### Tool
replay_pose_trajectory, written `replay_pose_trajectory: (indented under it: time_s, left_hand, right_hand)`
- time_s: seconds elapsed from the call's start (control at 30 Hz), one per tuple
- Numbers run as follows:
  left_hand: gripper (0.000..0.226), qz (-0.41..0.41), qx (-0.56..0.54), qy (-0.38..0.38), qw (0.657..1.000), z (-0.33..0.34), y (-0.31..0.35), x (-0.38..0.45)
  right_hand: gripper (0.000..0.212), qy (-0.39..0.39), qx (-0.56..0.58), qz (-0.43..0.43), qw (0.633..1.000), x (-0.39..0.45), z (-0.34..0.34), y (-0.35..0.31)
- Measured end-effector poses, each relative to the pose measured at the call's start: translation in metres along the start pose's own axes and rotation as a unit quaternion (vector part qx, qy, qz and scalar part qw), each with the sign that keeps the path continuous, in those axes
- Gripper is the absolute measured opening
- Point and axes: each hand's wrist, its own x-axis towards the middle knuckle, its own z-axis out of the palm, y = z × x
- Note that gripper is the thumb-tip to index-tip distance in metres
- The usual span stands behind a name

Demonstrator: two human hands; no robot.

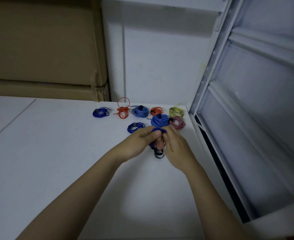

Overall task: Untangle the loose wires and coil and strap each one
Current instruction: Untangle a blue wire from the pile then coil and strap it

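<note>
Both hands, left hand (139,141) and right hand (175,146), grip a dark blue wire coil (157,131); if the dangling strap (159,154) slips, loops could spring loose onto the counter (56,153).

I see both hands meet over the surface (73,170), the left hand (139,142) beside the right hand (175,149), with a wire coil (157,131) held between them. Behind the hands lie more coils in two rows (140,111), near the back right corner. Boxes (43,49) stand behind the surface on the left. A shelf frame (246,101) stands on the right.
</note>
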Motion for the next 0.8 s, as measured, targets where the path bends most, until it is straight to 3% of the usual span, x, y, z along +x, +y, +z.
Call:
replay_pose_trajectory:
  time_s: [0.1, 0.17, 0.43, 0.53, 0.63, 0.8]
  left_hand:
    - [0.024, -0.096, -0.028, -0.032, 0.994, -0.018, 0.003, -0.002]
    - [0.026, -0.133, 0.082, -0.033, 0.987, -0.029, 0.003, -0.004]
    - [0.031, -0.006, 0.244, 0.114, 0.963, -0.005, -0.011, -0.002]
    - [0.028, 0.038, 0.27, 0.113, 0.955, 0.0, -0.013, -0.002]
    - [0.024, 0.071, 0.31, 0.119, 0.941, 0.005, -0.016, 0.0]
    - [0.026, 0.097, 0.323, 0.112, 0.935, 0.011, -0.019, 0.008]
  right_hand:
    - [0.024, -0.034, 0.007, 0.014, 0.999, -0.003, 0.005, -0.001]
    - [0.023, -0.052, 0.01, 0.04, 0.998, -0.006, 0.011, -0.003]
    - [0.026, -0.012, 0.109, 0.148, 0.983, 0.003, 0.014, -0.026]
    - [0.03, -0.008, 0.02, 0.139, 0.99, -0.003, 0.007, -0.029]
    - [0.041, 0.043, -0.102, 0.098, 0.989, -0.005, 0.004, -0.03]
    - [0.064, 0.04, -0.117, 0.071, 0.99, -0.018, 0.008, -0.024]
